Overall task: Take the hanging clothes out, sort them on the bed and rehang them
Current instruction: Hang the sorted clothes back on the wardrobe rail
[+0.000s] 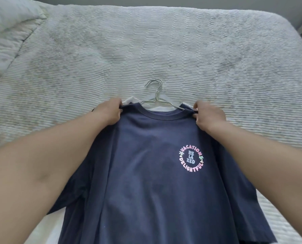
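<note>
A navy T-shirt [146, 173] with a round pastel print on its chest lies front up at the near edge of the bed [164, 50]. My left hand [109, 111] pinches its left shoulder seam beside the collar. My right hand [208, 117] pinches the right shoulder seam. Thin white hangers [155, 93] stick out past the collar, their hooks pointing toward the far side of the bed. A white garment [157, 109] shows under the navy one at the neckline and again at the lower left; most of it is hidden.
The bed is covered by a pale ribbed bedspread. A white pillow [7, 29] lies at the far left corner. The bed's right edge runs down the frame's right side.
</note>
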